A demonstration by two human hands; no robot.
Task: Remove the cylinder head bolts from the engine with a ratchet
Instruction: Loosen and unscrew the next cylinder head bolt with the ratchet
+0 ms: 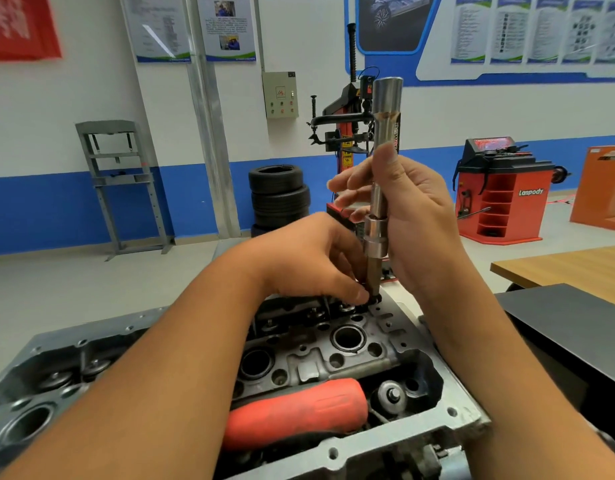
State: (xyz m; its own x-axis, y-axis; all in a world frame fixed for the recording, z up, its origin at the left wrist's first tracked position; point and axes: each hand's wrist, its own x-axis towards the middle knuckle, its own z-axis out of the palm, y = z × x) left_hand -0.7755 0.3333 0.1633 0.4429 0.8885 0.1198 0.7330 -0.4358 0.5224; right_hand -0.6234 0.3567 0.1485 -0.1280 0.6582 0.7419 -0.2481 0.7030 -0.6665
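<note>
1. Holding the steel extension bar (pixel 382 161) upright, your right hand (pixel 413 216) has its thumb pressed against the near side of the shaft while the fingers (pixel 347 188) curl round the far side, so the bar is clamped between them.
2. Below that grip, the socket (pixel 376 239) and its dark bit run down past your palm to the far end of the cylinder head (pixel 333 355).
3. Your left hand (pixel 313 258) reaches in from the left, its fingertips (pixel 354 294) pinched together round the dark head of a bolt (pixel 375 299) right at the tip of the bit.
4. Whether the bit sits fully in the bolt you cannot tell from here, as your fingertips cover the joint.
5. Nearer to you than both hands, a red-handled ratchet (pixel 295 410) lies across the head, well apart from your fingers and untouched.
6. Beyond your fingers stand a stack of tyres (pixel 280 195) and a red wheel balancer (pixel 503 188).
</note>
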